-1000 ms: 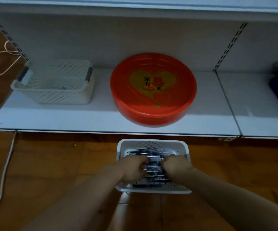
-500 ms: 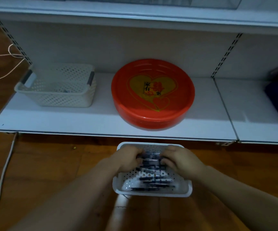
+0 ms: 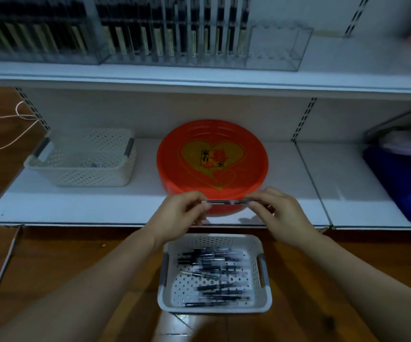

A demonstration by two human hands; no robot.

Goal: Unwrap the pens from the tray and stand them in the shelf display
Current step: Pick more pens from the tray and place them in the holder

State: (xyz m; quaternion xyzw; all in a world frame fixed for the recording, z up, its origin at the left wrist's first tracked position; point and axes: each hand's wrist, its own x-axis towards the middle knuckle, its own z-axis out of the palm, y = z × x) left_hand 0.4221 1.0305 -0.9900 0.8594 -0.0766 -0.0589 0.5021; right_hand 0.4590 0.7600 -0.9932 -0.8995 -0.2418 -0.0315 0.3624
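- The left hand (image 3: 180, 211) is pinching one end of a wrapped pen (image 3: 226, 201), and the right hand (image 3: 281, 213) is pinching the other end.
- The pen is lying level between the two hands, held up in the air in front of the near edge of the lower shelf (image 3: 100, 206).
- Whether the wrapper is already being torn open cannot be told; the pen is thin and blurred.
- Below the hands, a white perforated tray (image 3: 214, 308) is sitting on the wooden floor (image 3: 63, 255), holding a loose pile of wrapped pens (image 3: 214, 272) lying mostly crosswise.
- On the lower shelf, just behind the held pen, a round red basin (image 3: 212, 164) with a yellow heart design is resting.
- To the far left on the same shelf, a white perforated basket (image 3: 81, 161) is standing, well apart from the basin.
- On the upper shelf, a clear pen display (image 3: 175, 33) is standing with rows of dark pens upright in its slots; its right end compartment (image 3: 276, 50) is looking see-through.
- At the far right, a dark blue container (image 3: 402, 183) is sitting on the lower shelf.
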